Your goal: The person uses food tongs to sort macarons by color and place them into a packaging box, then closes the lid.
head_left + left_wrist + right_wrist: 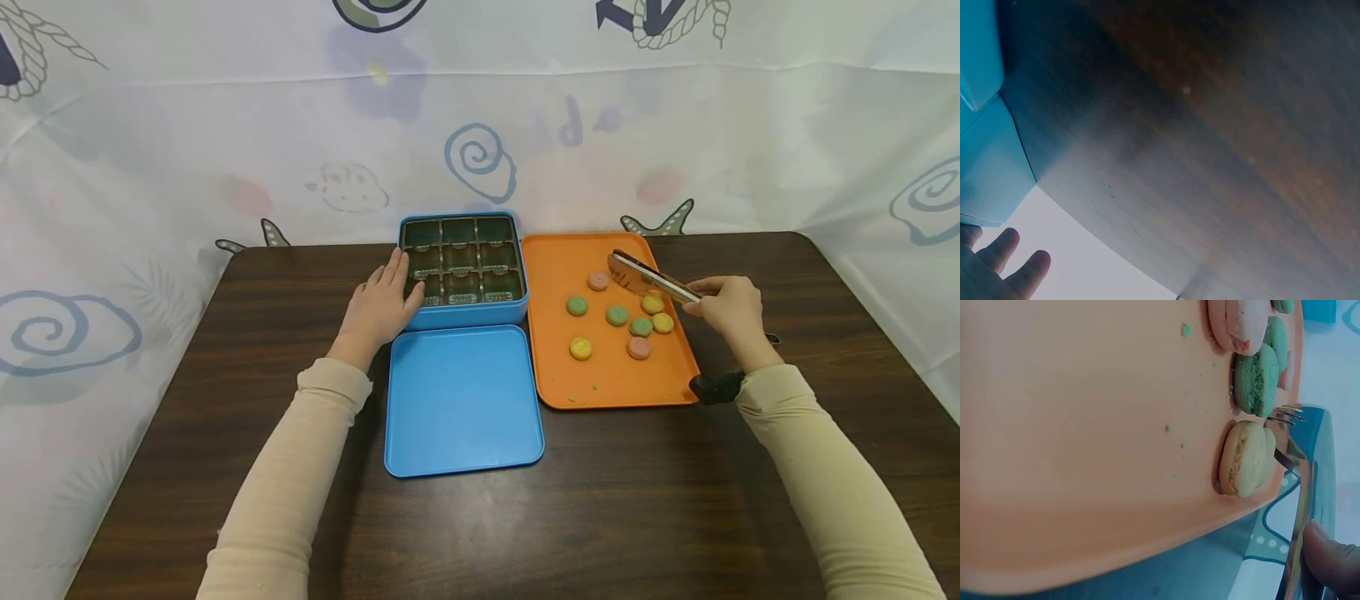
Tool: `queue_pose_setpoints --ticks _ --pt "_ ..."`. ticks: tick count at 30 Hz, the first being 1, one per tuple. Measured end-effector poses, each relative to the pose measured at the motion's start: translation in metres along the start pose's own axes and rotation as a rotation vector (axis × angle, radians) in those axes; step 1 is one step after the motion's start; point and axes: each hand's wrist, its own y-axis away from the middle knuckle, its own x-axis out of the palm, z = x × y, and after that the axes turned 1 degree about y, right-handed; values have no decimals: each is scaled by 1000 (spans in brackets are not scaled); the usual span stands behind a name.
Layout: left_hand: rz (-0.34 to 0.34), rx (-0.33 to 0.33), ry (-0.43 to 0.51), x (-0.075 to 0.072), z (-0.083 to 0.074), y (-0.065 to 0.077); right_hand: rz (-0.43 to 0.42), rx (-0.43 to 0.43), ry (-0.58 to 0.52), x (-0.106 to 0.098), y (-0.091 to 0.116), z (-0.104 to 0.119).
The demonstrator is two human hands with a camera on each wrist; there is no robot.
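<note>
My left hand [378, 307] rests on the left rim of a blue box [468, 315], fingers straight and thumb near the front corner. Inside the box is a dark insert [459, 257] divided into several compartments. In the head view my right hand [731, 312] grips metal tongs [663, 282], which reach left over the orange tray [600, 387]. Fork-like prongs show at their tip in the right wrist view, beside a yellow macaron [1241, 459] and a green macaron [1256, 380]. A pink macaron [597, 281] lies close to the tong tips.
Several more macarons in green, yellow and pink are spread over the tray, with green crumbs [595, 387] near its front. A blue lid [465, 400] lies flat in front of the box. All stand on a dark wooden table [600, 500] against a patterned cloth [525, 100].
</note>
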Motion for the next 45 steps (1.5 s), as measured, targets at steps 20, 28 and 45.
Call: queue_pose_setpoints --ticks 20,28,45 --pt "-5 -13 5 2 3 -3 -54 -1 -59 -5 -6 22" --pt "2 -13 -6 1 3 -2 -87 -28 -116 -7 -8 52" --pt "7 -12 -10 1 0 0 -4 -60 -254 15 -17 131"
